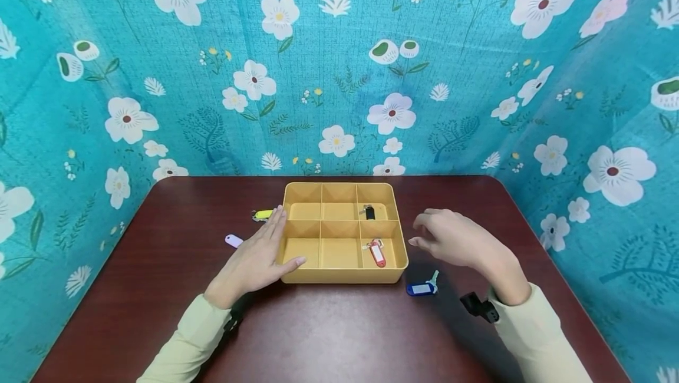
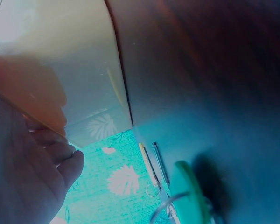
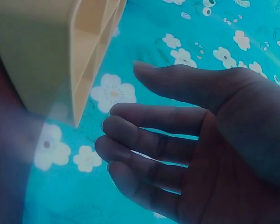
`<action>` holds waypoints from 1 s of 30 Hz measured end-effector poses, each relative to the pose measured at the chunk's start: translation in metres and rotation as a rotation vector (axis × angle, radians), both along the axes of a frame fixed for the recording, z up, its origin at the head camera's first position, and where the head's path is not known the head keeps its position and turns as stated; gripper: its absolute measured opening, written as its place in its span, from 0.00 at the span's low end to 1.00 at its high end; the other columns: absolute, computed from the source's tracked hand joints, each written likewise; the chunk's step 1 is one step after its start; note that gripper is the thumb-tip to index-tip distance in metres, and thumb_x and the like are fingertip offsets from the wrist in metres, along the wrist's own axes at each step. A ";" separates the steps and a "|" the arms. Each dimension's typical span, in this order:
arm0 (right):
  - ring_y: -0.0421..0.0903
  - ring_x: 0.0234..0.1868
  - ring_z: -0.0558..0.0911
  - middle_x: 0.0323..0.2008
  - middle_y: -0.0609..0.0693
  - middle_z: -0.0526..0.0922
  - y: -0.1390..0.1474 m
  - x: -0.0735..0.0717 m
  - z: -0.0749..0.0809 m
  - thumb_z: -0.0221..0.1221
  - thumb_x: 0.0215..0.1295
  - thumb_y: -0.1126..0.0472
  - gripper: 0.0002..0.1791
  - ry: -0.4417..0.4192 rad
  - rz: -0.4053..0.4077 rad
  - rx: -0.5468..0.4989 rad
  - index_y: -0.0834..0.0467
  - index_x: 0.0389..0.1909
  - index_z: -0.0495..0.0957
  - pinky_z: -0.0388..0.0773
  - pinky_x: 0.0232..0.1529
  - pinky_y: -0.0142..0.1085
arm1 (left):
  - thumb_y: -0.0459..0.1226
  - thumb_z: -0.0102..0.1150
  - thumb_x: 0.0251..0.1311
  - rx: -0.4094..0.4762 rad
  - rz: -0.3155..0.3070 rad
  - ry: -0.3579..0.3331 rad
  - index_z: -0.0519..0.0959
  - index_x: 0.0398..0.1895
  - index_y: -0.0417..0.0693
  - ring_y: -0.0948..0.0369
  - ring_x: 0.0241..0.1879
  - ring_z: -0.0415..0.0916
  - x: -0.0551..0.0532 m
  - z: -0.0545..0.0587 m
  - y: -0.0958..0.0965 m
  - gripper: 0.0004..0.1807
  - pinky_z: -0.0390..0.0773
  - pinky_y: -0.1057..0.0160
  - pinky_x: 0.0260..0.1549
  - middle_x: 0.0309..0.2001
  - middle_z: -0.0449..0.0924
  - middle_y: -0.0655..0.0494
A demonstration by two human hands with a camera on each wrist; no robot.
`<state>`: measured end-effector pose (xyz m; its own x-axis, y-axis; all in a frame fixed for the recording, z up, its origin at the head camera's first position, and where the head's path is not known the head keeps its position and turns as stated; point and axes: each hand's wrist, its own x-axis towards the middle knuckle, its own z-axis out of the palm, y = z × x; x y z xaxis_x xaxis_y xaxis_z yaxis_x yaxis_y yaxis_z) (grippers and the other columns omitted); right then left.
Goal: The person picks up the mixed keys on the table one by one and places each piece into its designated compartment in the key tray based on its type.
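Note:
A tan six-compartment organizer box (image 1: 339, 276) sits on the table. My left hand (image 1: 258, 258) rests along its left wall with the fingers straight and the thumb over the front left compartment. To the box's right, my right hand (image 1: 458, 238) hovers with fingers loosely bent and nothing in them; the right wrist view shows the bare palm. A red key tag (image 1: 377, 253) lies in the front right compartment, a black key tag (image 1: 369, 213) in the back right one. Below the right hand lies a blue key tag (image 1: 421, 289) with a key.
Left of the box lie a yellow key tag (image 1: 262, 215) and a lilac tag (image 1: 233, 241), the latter partly behind the left hand. A green tag (image 2: 189, 193) with a ring shows near the left wrist camera. A flowered teal curtain (image 1: 339, 76) hangs around the table (image 1: 339, 336).

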<state>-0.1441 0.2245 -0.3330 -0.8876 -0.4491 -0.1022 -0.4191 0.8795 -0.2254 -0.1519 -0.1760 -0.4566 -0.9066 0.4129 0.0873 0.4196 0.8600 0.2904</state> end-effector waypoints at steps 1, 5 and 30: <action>0.44 0.39 0.85 0.43 0.53 0.88 0.002 0.001 -0.001 0.70 0.67 0.55 0.17 -0.005 -0.007 -0.006 0.61 0.51 0.86 0.88 0.44 0.45 | 0.74 0.47 0.66 -0.001 -0.001 -0.001 0.47 0.85 0.38 0.48 0.87 0.43 0.000 0.000 0.000 0.61 0.62 0.46 0.80 0.87 0.41 0.45; 0.42 0.38 0.84 0.44 0.53 0.88 0.009 0.004 -0.006 0.70 0.68 0.54 0.18 -0.040 -0.042 -0.031 0.60 0.53 0.85 0.88 0.42 0.43 | 0.75 0.45 0.66 -0.004 0.002 -0.017 0.43 0.86 0.41 0.49 0.87 0.42 0.000 0.001 0.000 0.62 0.62 0.46 0.80 0.87 0.40 0.46; 0.46 0.45 0.84 0.47 0.50 0.86 0.038 0.035 -0.069 0.70 0.68 0.56 0.17 -0.157 -0.063 -0.062 0.58 0.53 0.84 0.87 0.46 0.46 | 0.78 0.41 0.65 -0.002 -0.010 -0.020 0.42 0.86 0.41 0.48 0.87 0.43 -0.001 0.000 0.000 0.63 0.62 0.45 0.80 0.87 0.40 0.45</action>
<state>-0.1090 0.2630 -0.4016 -0.8895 -0.4028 -0.2155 -0.3189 0.8853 -0.3384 -0.1525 -0.1762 -0.4562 -0.9041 0.4219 0.0685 0.4222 0.8566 0.2966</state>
